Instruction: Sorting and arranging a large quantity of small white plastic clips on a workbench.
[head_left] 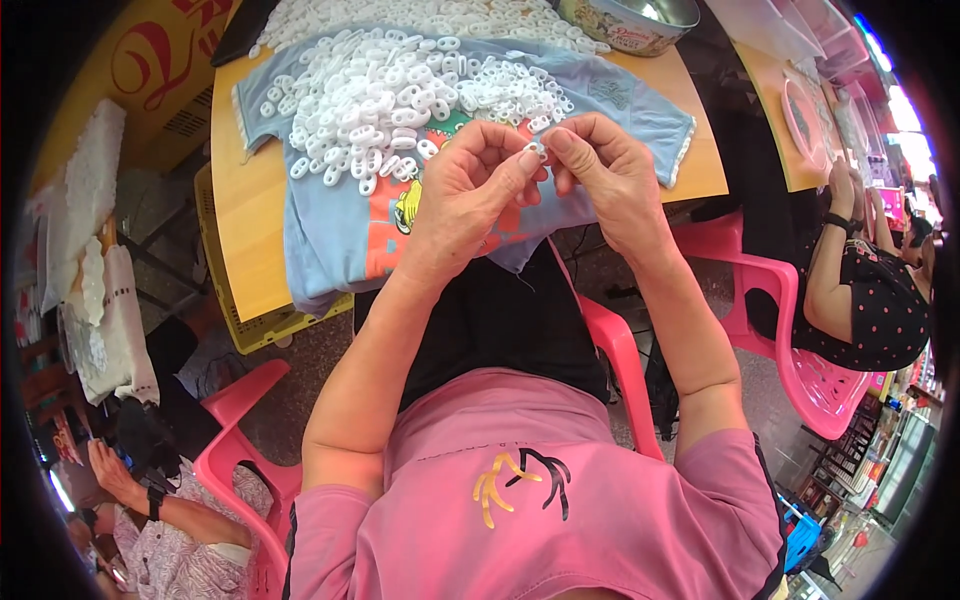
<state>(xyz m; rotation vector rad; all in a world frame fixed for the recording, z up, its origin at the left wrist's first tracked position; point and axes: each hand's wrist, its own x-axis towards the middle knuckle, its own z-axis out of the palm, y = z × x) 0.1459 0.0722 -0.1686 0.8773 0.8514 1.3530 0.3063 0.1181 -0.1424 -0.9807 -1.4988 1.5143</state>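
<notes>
My left hand (470,190) and my right hand (618,180) meet over the front of a blue T-shirt (335,225) spread on the table. Between their thumbs and fingertips they pinch a small white plastic piece (536,150); its exact shape is partly covered by the fingers. Just beyond my left hand, a large heap of white oval plastic pieces with two holes (365,95) lies on the shirt. Beside it, past my fingertips, is a lower heap of smaller white plastic pieces (515,88).
More white pieces (430,17) cover the table's far side, near a round tin (630,35). A yellow crate (235,290) stands under the wooden table (245,225). Pink chairs (735,265) flank me; one person (870,300) sits at the right, another (180,530) at the left.
</notes>
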